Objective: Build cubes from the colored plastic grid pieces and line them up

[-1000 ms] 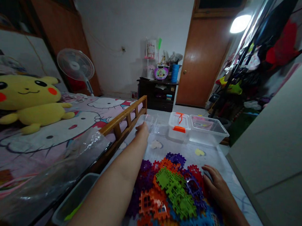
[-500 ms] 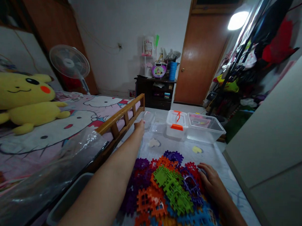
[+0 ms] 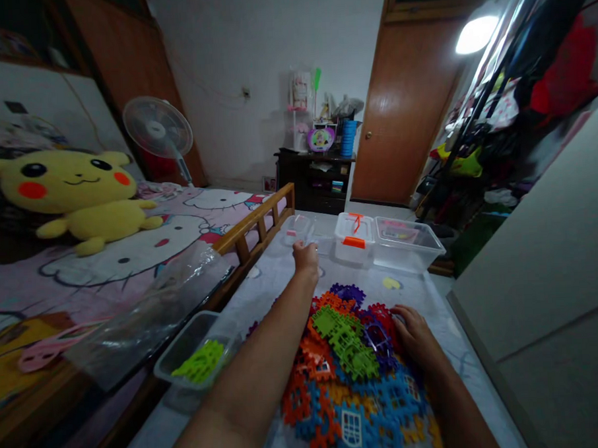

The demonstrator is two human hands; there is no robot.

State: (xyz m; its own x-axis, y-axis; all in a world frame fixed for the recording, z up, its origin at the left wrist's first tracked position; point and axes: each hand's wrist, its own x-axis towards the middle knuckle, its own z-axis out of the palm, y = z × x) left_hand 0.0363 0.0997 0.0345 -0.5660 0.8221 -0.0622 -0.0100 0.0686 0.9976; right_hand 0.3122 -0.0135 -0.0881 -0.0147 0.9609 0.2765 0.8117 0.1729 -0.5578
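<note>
My left hand (image 3: 306,258) reaches out to the far part of the patterned sheet. Its fingers are closed at the near edge of a low clear plastic box (image 3: 323,243); the fingertips are partly hidden. At the right side of a heap of interlocking plastic building pieces, my right hand (image 3: 412,330) rests with its fingers loosely stretched beside the red pieces (image 3: 381,314). Green pieces (image 3: 346,341) lie on top of the heap, with orange pieces (image 3: 314,355), blue pieces (image 3: 393,395) and purple pieces (image 3: 349,293) around them.
A tub (image 3: 161,369) holding bright green pieces stands left of my left forearm. Farther off are a lidded box with orange clips (image 3: 355,231), an open clear box (image 3: 409,252) and a clear lid (image 3: 295,229). A wooden bed rail (image 3: 259,229) runs along the left.
My left hand has moved right, from the clear lid to the low clear box. The view has turned slightly left, bringing the tub's green pieces into sight. My right hand stays by the heap.
</note>
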